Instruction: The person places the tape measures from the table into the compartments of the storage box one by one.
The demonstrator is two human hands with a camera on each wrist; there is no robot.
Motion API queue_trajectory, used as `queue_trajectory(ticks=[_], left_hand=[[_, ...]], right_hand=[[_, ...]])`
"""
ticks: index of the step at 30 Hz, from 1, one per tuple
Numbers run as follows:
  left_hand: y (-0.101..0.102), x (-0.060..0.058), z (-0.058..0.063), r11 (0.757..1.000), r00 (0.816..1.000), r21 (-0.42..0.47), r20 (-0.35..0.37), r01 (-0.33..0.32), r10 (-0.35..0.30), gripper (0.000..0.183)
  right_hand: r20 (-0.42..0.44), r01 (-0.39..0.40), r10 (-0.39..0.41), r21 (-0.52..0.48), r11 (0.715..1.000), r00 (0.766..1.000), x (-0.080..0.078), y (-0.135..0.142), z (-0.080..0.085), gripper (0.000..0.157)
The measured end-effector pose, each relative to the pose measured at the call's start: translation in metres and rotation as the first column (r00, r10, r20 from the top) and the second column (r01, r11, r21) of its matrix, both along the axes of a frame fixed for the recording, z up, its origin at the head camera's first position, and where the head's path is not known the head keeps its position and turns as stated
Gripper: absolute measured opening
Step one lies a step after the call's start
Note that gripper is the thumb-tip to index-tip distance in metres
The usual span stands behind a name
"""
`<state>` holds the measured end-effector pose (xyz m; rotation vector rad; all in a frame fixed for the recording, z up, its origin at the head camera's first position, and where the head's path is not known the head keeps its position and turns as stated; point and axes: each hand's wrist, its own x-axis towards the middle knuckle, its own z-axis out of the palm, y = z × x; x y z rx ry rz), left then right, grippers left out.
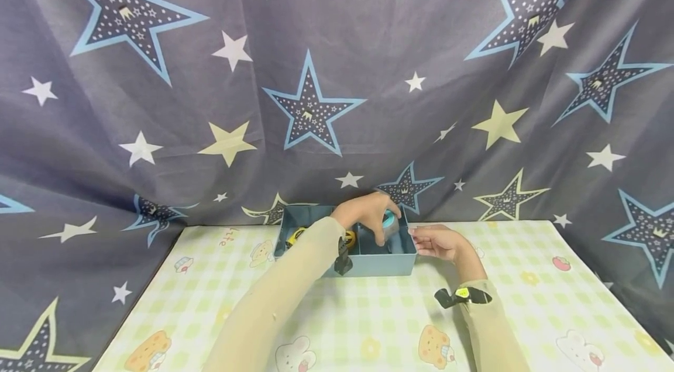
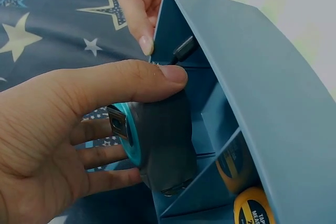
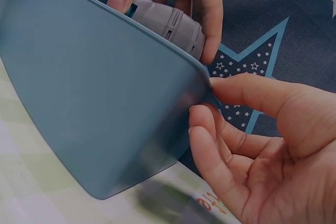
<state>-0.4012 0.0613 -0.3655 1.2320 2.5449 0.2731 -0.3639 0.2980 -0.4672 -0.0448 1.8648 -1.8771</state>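
A grey tape measure with a teal ring (image 2: 168, 135) is gripped between the thumb and fingers of my left hand (image 1: 368, 212). Its small metal hook faces out beside the teal ring in the left wrist view. The tape measure is at the right compartment of a blue-grey box (image 1: 376, 267), partly hidden behind the box wall in the right wrist view. My right hand (image 1: 439, 241) pinches the rim at the box's right end, with thumb and fingertips on the wall. In another compartment lies a yellow and black tape measure (image 2: 254, 208).
Dividers split the box. A black plug-like piece (image 2: 184, 50) shows inside it, and another yellow item (image 1: 296, 236) sits at its left end. The box stands at the back of a table with a green checked cloth (image 1: 337, 325), against a starry curtain (image 1: 337, 27).
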Motion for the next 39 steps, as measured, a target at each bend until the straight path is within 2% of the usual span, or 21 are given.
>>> queue_trajectory(ticks=[7, 14, 22, 32, 39], left_hand=[[-0.001, 0.0, -0.006, 1.0, 1.0, -0.016, 0.012, -0.017, 0.017, 0.079], [0.001, -0.004, -0.004, 0.999, 1.0, -0.042, -0.008, -0.022, 0.022, 0.078], [0.003, -0.012, -0.004, 0.995, 0.996, -0.051, -0.026, -0.086, 0.084, 0.077], [0.008, -0.012, -0.002, 0.988, 0.988, -0.058, -0.065, -0.145, 0.142, 0.076], [0.014, -0.014, -0.001, 0.984, 0.984, -0.076, -0.089, -0.164, 0.157, 0.076]], right_hand=[[-0.006, -0.006, 0.006, -0.006, 1.0, 1.0, 0.003, -0.001, -0.007, 0.023], [-0.003, -0.017, 0.017, -0.049, 0.999, 1.0, 0.006, -0.003, -0.007, 0.023], [-0.003, -0.003, 0.003, -0.038, 0.999, 1.0, 0.003, -0.003, -0.008, 0.021], [0.003, 0.011, -0.011, -0.061, 0.998, 1.0, 0.003, -0.003, -0.003, 0.019], [0.006, 0.001, 0.0, -0.067, 0.998, 1.0, 0.002, 0.0, 0.0, 0.02]])
